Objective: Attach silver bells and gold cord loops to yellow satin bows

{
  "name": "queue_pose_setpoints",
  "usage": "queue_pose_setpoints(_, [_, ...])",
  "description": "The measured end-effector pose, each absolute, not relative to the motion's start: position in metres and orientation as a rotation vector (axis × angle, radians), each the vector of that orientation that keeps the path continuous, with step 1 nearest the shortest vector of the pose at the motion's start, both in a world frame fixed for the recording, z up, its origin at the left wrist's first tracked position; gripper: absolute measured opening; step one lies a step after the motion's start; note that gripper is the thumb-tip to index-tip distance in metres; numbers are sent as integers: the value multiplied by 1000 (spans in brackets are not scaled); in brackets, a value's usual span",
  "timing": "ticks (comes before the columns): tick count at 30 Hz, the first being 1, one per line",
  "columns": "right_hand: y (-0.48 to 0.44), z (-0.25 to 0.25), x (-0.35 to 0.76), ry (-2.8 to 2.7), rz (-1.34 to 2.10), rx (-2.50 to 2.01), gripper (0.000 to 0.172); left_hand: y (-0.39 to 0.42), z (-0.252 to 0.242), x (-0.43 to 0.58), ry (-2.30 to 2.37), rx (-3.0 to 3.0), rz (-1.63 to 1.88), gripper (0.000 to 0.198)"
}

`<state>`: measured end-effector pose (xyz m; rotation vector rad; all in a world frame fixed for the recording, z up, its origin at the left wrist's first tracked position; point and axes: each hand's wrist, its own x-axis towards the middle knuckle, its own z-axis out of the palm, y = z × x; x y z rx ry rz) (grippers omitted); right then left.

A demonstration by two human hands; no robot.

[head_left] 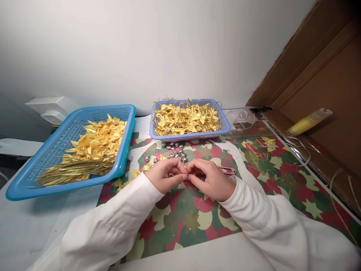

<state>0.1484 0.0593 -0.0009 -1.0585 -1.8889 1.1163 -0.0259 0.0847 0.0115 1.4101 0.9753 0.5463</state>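
Both hands meet fingertip to fingertip over the patterned mat. My left hand (165, 175) is closed, thumb pressed against its bent fingers. My right hand (213, 180) is pinched in the same way, its tips against the left ones. Whatever is between them is too small and covered to make out; a speck of gold shows by the left fingers. Just beyond lie several small silver bells (177, 152). Yellow ribbon pieces (135, 174) are beside my left wrist. A pink-handled tool (228, 171), partly hidden, rests behind my right hand.
At left stands a blue basket (70, 185) with yellow ribbon pieces and a bundle of gold ties (76, 172). A smaller basket (191, 134) at the back holds ribbon bows with gold ties. Thread scraps (255, 154) and a cardboard wall (324, 71) are at right.
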Motion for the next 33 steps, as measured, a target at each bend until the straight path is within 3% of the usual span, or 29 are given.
queue_pose_setpoints(14, [63,-1,152,-1895,1079,-1132,14,89,3,-24,995,1240,627,39])
queue_pose_setpoints(21, [64,-2,150,-1865,1178,-1084,4,90,4,-23,970,1221,618,41])
queue_pose_setpoints(33, [64,0,151,-2009,1053,-1194,15,86,3,-22,944,1232,593,40])
